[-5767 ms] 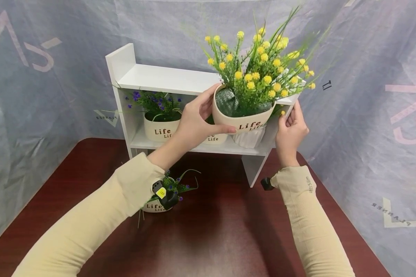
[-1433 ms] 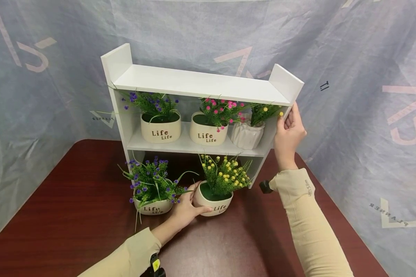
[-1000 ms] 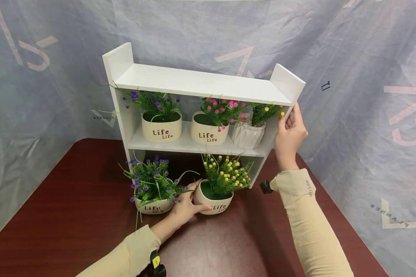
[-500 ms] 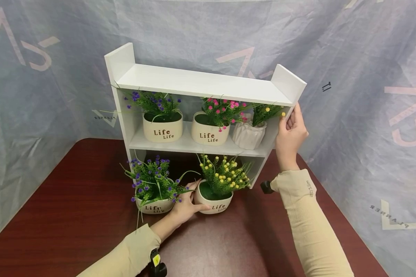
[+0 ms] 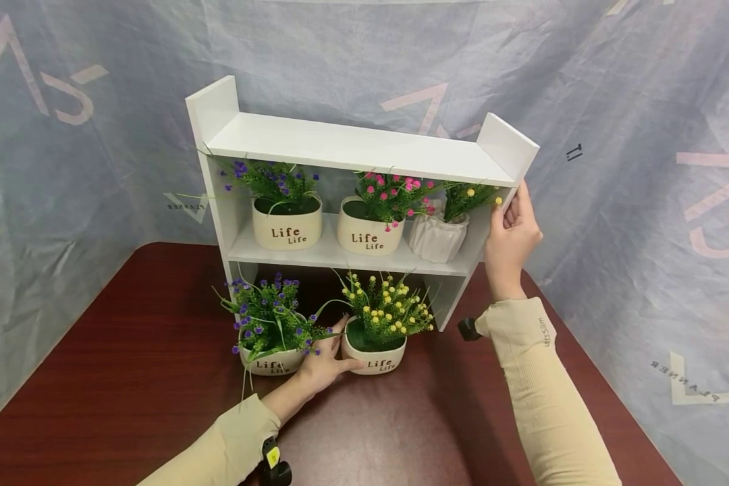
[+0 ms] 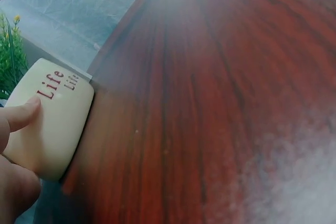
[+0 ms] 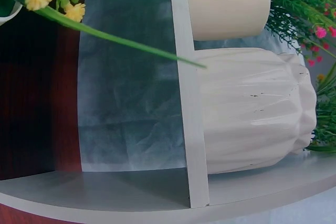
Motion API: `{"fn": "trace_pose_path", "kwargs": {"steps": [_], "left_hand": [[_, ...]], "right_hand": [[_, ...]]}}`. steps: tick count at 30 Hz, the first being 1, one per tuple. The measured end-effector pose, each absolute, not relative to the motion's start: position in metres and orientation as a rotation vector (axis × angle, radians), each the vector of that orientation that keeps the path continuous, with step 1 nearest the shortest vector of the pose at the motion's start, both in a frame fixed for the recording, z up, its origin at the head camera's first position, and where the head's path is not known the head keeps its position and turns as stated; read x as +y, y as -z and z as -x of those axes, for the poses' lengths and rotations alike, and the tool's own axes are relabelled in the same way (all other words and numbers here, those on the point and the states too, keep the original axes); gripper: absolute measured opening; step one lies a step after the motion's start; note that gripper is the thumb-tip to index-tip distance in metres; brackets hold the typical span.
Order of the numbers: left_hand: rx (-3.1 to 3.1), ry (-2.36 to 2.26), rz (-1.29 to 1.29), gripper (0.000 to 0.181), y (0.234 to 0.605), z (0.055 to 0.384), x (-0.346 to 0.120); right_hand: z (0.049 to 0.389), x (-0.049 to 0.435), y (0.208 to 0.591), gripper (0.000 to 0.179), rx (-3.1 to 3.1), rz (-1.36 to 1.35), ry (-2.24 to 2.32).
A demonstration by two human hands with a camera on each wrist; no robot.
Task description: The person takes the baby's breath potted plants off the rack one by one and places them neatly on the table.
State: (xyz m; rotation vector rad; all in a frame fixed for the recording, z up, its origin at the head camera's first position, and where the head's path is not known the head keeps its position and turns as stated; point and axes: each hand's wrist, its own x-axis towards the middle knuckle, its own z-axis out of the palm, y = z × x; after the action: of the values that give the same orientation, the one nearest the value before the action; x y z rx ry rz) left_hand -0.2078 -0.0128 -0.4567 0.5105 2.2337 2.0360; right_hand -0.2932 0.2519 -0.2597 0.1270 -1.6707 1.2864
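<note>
A cream flowerpot with yellow flowers (image 5: 373, 361) stands upright on the table, before the lower opening of the white shelf (image 5: 352, 142). My left hand (image 5: 325, 364) holds its left side, thumb on the front and fingers going behind; in the left wrist view the thumb lies by the pot's "Life" lettering (image 6: 50, 85). High on the shelf's right side panel, my right hand (image 5: 511, 236) grips the edge, its fingers partly hidden behind. Immediately left of my left hand stands a purple-flowered pot (image 5: 273, 363), partly covered by its stems.
On the middle shelf are a purple-flowered pot (image 5: 288, 229), a pink-flowered pot (image 5: 370, 236) and a white ribbed pot (image 5: 439, 239), also seen as the ribbed pot (image 7: 252, 108) in the right wrist view. Grey cloth (image 5: 352, 61) hangs behind the dark red table (image 5: 127, 378).
My left hand has brought the yellow-flowered pot from in front of the top shelf down to the table. Lately the pot has turned and shifted slightly left. My right hand stays on the shelf.
</note>
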Motion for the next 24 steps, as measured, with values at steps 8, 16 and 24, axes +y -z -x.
{"fn": "trace_pose_path", "kwargs": {"steps": [8, 16, 24], "left_hand": [[2.388, -1.889, -0.473, 0.104, 0.448, 0.197, -0.013], [2.366, -1.907, -0.486, 0.095, 0.435, 0.172, -0.016], [2.251, -1.927, -0.539, 0.088, 0.417, 0.153, -0.025]], "right_hand": [[0.293, 0.253, 0.261, 0.051, -1.663, -0.119, -1.304], [0.294, 0.252, 0.26, 0.05, -1.679, -0.087, -1.274], [0.295, 0.252, 0.261, 0.051, -1.674, -0.119, -1.291]]}}
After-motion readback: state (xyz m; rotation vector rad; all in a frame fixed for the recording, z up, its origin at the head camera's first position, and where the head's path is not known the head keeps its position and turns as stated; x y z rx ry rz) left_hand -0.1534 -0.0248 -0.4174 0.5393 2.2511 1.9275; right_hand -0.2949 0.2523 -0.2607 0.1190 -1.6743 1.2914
